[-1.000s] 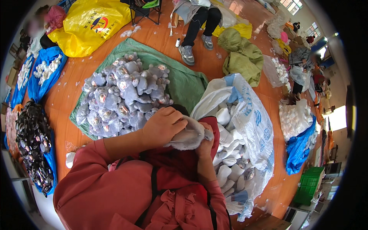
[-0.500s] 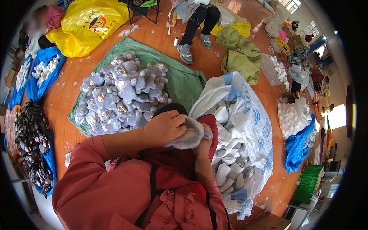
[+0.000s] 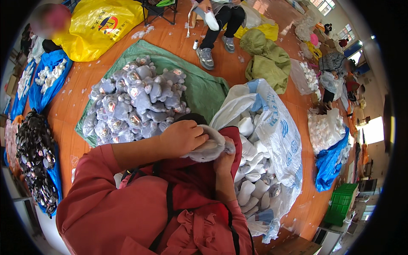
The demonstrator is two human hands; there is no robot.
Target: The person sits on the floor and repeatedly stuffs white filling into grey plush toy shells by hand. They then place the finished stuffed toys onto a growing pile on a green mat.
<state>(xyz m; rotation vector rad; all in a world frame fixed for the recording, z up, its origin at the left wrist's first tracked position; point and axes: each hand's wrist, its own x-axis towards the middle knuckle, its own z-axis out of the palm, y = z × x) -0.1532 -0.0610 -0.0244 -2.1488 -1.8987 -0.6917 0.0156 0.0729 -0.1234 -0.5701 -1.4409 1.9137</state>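
Note:
A grey and white plush piece (image 3: 209,148) is held over my lap between both hands. My left hand (image 3: 183,138) has its fingers curled onto the piece's upper left edge; the fingertips are partly tucked out of sight. On the other side my right hand (image 3: 224,160) pinches the piece, with a small grey tuft showing by its thumb. Beyond my left arm lies a heap of grey plush toys (image 3: 136,102) with pale faces. To my right, an open white woven sack (image 3: 280,127) holds several white and grey plush parts (image 3: 254,187).
The grey heap rests on a green sheet (image 3: 199,80). A seated person (image 3: 219,25) faces me across the floor, holding something white. Dark plush toys (image 3: 36,161) are piled at left. An olive sack (image 3: 267,59), a yellow bag (image 3: 102,29) and a green crate (image 3: 341,204) stand around.
My left hand and forearm have shifted slightly, still gripping the plush piece. The seated person's hands now show, with a white piece lowered over the knee.

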